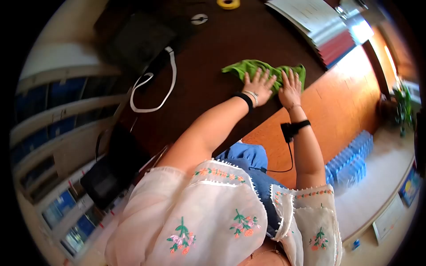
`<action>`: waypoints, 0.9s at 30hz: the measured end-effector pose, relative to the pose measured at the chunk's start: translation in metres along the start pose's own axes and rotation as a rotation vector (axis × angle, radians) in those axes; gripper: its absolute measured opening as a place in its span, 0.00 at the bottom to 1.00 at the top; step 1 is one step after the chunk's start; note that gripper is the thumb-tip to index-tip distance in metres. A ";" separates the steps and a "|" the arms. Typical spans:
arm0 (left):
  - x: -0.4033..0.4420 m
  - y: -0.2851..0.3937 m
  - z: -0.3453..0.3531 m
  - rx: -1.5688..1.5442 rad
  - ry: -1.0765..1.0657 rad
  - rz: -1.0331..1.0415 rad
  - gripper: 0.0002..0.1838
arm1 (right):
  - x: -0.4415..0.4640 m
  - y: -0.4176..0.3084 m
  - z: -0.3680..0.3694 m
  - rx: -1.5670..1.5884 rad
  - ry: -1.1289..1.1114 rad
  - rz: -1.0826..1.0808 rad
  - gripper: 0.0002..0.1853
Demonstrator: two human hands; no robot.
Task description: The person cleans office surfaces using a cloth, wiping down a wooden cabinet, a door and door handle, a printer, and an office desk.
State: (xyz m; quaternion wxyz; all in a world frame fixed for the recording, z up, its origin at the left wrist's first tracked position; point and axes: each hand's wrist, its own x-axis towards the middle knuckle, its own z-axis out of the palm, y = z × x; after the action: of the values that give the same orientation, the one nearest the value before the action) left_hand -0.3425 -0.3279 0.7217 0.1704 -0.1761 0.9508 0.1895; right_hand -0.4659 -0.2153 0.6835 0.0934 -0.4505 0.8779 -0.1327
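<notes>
A crumpled green cloth (248,67) lies on the dark table top (204,66) near its right edge. My left hand (259,88) rests on the middle of the cloth with its fingers spread. Just right of it, my right hand (290,88) presses flat on the cloth's right part, fingers stretched out. The two hands are close together but apart. Under the palms the cloth is hidden.
Stacked papers and folders (319,31) lie at the table's upper right. A white cable (173,80) loops at the left beside a dark device (137,40). A yellow tape roll (228,3) sits at the top. Bottle packs (350,159) stand on the floor at right.
</notes>
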 end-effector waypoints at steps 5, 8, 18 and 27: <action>-0.081 -0.011 0.036 -0.010 0.044 0.030 0.32 | -0.056 -0.041 0.011 -0.016 -0.136 -0.112 0.37; -0.138 -0.029 0.065 -0.009 0.087 0.019 0.31 | -0.093 -0.080 0.018 -0.016 -0.234 -0.224 0.40; -0.309 -0.125 0.106 -0.107 0.227 -0.203 0.28 | -0.123 -0.236 0.055 0.066 -0.533 -0.720 0.48; -0.290 -0.205 0.073 -0.389 0.570 -0.330 0.21 | -0.076 -0.334 0.081 0.030 -0.413 -0.616 0.37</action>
State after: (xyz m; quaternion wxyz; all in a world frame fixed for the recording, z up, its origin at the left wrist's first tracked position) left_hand 0.0134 -0.3969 0.7103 -0.1094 -0.4017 0.8651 0.2799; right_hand -0.1429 -0.3519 0.7160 0.2311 -0.7095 0.6617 -0.0737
